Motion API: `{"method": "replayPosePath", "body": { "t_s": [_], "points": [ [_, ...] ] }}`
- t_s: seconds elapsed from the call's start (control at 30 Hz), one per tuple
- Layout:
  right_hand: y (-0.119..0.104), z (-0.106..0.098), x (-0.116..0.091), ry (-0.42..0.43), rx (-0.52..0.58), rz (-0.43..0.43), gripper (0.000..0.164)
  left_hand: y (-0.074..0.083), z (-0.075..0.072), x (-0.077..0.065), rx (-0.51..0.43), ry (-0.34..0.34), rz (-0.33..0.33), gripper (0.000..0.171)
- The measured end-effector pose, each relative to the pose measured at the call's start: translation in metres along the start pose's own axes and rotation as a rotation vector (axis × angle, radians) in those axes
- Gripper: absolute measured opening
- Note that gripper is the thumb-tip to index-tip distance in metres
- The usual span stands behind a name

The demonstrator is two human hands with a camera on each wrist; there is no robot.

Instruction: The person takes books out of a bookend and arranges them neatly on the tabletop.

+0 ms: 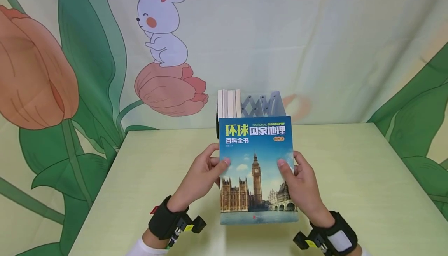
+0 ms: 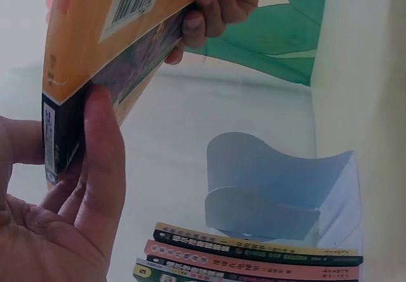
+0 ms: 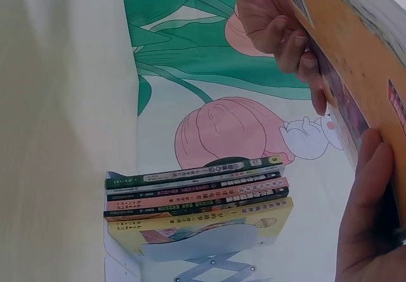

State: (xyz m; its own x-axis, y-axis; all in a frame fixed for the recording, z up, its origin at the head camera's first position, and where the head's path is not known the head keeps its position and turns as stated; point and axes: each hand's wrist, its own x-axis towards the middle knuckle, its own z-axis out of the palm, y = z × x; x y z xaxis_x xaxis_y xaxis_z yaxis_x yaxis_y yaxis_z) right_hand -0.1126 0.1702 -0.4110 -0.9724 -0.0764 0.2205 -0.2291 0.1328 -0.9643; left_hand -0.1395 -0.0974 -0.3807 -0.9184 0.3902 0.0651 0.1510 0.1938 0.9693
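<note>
A blue-covered book [image 1: 257, 174] with a clock tower on its front is held upright above the table. My left hand [image 1: 201, 174] grips its left edge, thumb on the cover and fingers behind. At the right edge my right hand [image 1: 304, 186] holds it the same way. The wrist views show the orange back cover [image 2: 89, 41] with a barcode and my fingers pressed against it. Behind the held book, several books [image 3: 196, 193] stand in a row in a blue-grey expandable bookend [image 1: 260, 104]. The held book hides their lower part in the head view.
The pale yellow-green table [image 1: 147, 178] spreads to both sides of the book. A curtain [image 1: 245, 46] printed with a rabbit and tulips hangs behind the table's back edge. Each wrist wears a black strap [image 1: 164, 219] with a small camera.
</note>
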Motion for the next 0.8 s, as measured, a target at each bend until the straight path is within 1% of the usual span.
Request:
{"method": "replayPosePath", "body": {
  "t_s": [0.17,0.33,0.5,0.67,0.73,0.8],
  "points": [
    [0.003,0.001,-0.001,-0.018,-0.040,0.057,0.037,-0.005,0.003,-0.002,0.020,0.049,-0.023,0.043],
    [0.005,0.001,-0.001,-0.045,-0.078,0.117,0.040,-0.010,0.004,-0.003,0.029,0.067,-0.047,0.044],
    [0.007,-0.002,-0.002,-0.083,-0.127,0.191,0.043,-0.020,0.006,-0.005,0.033,0.061,-0.089,0.045],
    [0.012,-0.005,-0.005,-0.122,-0.184,0.288,0.061,-0.032,0.010,-0.009,0.022,0.056,-0.134,0.046],
    [0.014,-0.006,-0.006,-0.133,-0.205,0.311,0.066,-0.035,0.012,-0.011,0.004,0.055,-0.150,0.047],
    [0.017,-0.006,-0.007,-0.139,-0.222,0.323,0.063,-0.039,0.014,-0.012,-0.014,0.052,-0.164,0.047]
  ]
}}
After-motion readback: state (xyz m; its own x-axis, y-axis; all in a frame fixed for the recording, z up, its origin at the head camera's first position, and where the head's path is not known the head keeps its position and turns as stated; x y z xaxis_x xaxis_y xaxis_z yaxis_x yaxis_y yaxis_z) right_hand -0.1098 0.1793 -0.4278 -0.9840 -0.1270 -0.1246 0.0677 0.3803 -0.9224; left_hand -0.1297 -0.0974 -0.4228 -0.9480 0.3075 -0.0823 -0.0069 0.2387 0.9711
